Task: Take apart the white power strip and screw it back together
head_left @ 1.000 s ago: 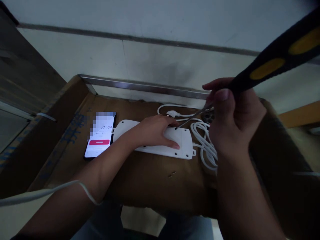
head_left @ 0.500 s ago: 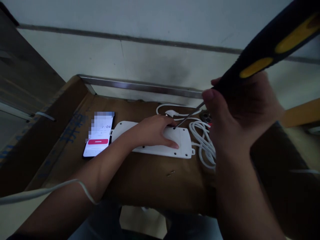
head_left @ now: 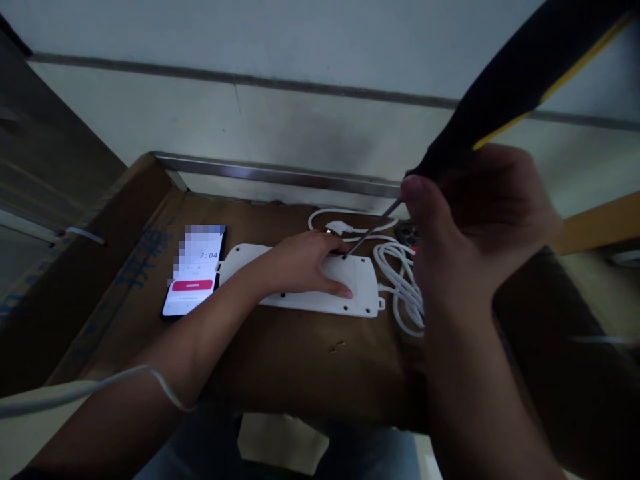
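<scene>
A white power strip [head_left: 361, 287] lies with its screw-hole side up on brown cardboard [head_left: 280, 360]. My left hand [head_left: 305, 263] rests on it, thumb stretched over the face and fingers spread toward the far edge. My right hand [head_left: 480, 220] is closed around a screwdriver [head_left: 505, 87] with a black and yellow handle. The screwdriver slants down to the left, its tip at a far-edge hole beside my left fingertips. Whether a screw sits in that hole I cannot tell. Two small screws [head_left: 337, 347] lie loose on the cardboard in front of the strip.
A lit phone [head_left: 193, 273] lies left of the strip. White cable [head_left: 400, 267] is coiled to the right, its plug [head_left: 343, 227] behind my left hand. A dark round object [head_left: 407, 232] is partly hidden by my right hand. A metal rail [head_left: 280, 175] runs behind.
The screwdriver handle has turned, showing less yellow, and my right hand has rotated slightly with it. The tip stays at the same hole. My left hand keeps its place on the strip.
</scene>
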### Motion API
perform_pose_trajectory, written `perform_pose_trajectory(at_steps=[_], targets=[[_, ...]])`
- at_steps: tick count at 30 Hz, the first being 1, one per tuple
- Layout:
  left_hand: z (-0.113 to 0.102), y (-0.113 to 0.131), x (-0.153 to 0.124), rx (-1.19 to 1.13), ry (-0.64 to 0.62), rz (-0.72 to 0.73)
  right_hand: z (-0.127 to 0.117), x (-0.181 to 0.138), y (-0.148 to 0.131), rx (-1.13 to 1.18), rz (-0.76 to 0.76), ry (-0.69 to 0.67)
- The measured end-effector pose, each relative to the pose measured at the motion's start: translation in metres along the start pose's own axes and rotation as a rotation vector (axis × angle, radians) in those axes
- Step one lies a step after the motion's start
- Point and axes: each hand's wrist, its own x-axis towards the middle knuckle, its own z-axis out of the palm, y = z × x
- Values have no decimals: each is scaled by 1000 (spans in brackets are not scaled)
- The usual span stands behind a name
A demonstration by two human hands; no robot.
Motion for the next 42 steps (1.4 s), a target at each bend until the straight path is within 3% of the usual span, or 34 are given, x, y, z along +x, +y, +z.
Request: perform_pose_trajectory(at_steps=[28,42], targets=[[0,-4,0,-2,-16,20,-3,3,0,53,-9,78],[1,-4,1,15,-21,13,-5,2,7,36,-17,-1]])
